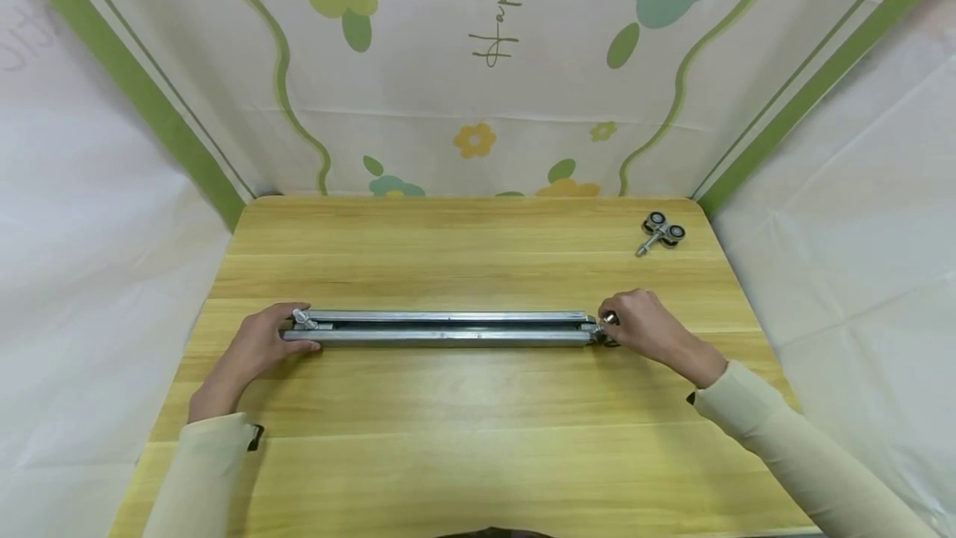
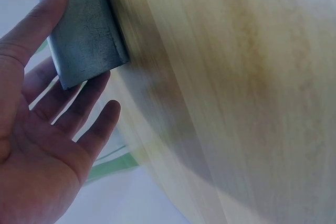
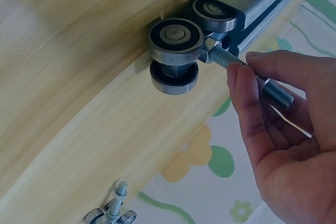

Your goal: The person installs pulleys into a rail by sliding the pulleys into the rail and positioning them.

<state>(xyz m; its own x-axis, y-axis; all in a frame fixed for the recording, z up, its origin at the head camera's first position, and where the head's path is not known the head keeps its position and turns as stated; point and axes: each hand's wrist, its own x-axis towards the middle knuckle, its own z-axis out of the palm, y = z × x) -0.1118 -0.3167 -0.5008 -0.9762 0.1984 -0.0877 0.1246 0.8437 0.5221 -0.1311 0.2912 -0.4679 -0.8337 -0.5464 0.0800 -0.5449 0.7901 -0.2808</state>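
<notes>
A silvery metal track rail [image 1: 448, 338] lies crosswise on the table, its slot facing up. At its left end my left hand [image 1: 257, 347] grips the rail, thumb on the near side and fingers on the far side. A bolt [image 1: 304, 319] sticks up out of the slot there. My right hand [image 1: 646, 326] pinches the threaded bolt [image 3: 226, 57] of a trolley roller at the right end. One pair of that roller's wheels [image 3: 176, 38] is outside the rail; another wheel [image 3: 214, 14] sits right at the rail's mouth.
A second trolley roller [image 1: 660, 231] lies on the table at the back right, its bolt pointing toward the front left. The wooden table [image 1: 478, 438] is bordered by a flowered cloth [image 1: 478, 90] at the back and white cloth at both sides.
</notes>
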